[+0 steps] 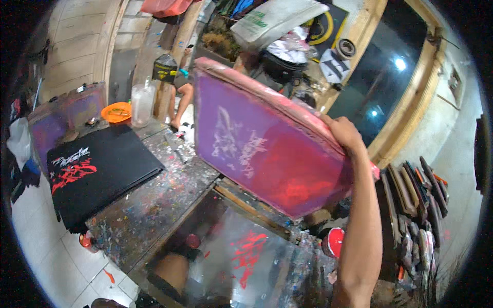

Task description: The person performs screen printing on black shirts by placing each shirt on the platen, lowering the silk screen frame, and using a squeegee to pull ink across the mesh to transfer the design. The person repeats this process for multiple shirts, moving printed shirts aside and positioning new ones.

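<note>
My right hand (343, 132) grips the pink-stained upper edge of a screen printing frame (228, 102), which stands tilted up, its purple mesh showing a pale design and a red ink area. Below it lies a glossy printing board (231, 215) with a red splattered design. A paint-spattered table (128, 218) extends to the left, carrying a stack of black printed fabric pieces (102, 143) with white and red lettering. My left hand is not in view. My leg shows at the lower edge, under or beside the board.
Another screen (90, 102) leans at left. An orange plate (117, 110) and clear jug (141, 105) sit behind the fabric. A co-worker's legs (182, 100) show beyond. A red tub (334, 242) and stacked squeegees (426, 205) are at right; cluttered shelving is at the back.
</note>
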`<state>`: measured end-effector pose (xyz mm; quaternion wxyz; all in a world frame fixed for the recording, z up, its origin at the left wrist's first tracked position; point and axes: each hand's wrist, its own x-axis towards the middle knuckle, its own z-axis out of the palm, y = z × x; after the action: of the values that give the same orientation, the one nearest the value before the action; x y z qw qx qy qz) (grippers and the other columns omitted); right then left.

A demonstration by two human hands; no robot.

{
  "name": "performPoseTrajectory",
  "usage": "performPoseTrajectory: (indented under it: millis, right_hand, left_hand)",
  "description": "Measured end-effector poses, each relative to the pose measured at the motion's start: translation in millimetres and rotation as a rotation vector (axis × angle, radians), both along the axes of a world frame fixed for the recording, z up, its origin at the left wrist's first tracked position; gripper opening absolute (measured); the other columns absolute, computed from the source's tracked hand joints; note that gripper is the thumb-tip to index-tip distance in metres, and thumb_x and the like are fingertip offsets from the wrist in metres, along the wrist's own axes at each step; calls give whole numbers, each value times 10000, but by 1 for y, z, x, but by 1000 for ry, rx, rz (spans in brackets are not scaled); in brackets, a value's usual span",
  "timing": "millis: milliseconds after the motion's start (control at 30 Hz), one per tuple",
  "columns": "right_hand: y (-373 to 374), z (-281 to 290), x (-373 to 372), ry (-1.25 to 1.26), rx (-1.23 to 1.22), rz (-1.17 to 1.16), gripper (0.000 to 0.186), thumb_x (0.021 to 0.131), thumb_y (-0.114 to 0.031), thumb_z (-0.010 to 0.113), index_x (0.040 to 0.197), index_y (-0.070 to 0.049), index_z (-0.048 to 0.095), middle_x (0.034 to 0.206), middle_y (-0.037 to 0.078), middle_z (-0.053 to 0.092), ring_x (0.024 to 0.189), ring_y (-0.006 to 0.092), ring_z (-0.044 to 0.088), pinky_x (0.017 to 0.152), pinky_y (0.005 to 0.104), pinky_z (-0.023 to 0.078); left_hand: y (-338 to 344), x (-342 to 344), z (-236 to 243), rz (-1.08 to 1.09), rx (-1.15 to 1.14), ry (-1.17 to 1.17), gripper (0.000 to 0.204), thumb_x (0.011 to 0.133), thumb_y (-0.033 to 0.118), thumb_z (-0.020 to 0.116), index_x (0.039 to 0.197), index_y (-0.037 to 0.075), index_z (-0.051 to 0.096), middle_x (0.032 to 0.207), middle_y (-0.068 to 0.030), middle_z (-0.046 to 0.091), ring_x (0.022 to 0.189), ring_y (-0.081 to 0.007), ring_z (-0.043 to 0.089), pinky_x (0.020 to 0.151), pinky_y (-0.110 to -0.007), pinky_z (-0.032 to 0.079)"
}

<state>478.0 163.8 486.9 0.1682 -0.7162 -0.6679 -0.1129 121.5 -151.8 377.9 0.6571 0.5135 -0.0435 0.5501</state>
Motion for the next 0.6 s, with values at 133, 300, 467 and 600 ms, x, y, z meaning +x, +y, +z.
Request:
performPoseTrajectory:
  millis: [133,300,467,600]
  right_hand:
    - [19,0,8,-11,-22,133,922,879,-754,496,1090,123,689,1196,379,636,1162,508,615,1022,505,458]
    - [34,-3,16,201,79,167,700,984,-525,547,982,155,714,869,181,718,829,206,657,833,375,505]
    - [66,6,44,382,-11,138,617,991,-496,543,1075,92,707,962,159,724,848,263,664,839,404,518]
    - [47,9,69,168,-12,68,689,1002,-551,495,1170,95,665,1068,219,708,975,305,655,888,420,505]
  left_hand:
    - [9,-19,-12,44,-8,-10,511,969,424,600,1344,77,619,1402,-175,586,1335,-381,495,1133,-547,327]
    - [6,-48,-27,152,9,-4,485,970,381,618,1340,67,618,1389,-175,595,1318,-367,519,1127,-525,347]
    - [-1,-96,-66,377,-2,66,462,970,338,636,1337,58,617,1376,-175,605,1301,-354,543,1120,-503,367]
    - [28,-142,-198,849,-166,491,445,971,304,651,1334,50,616,1365,-175,612,1287,-342,562,1115,-485,383]
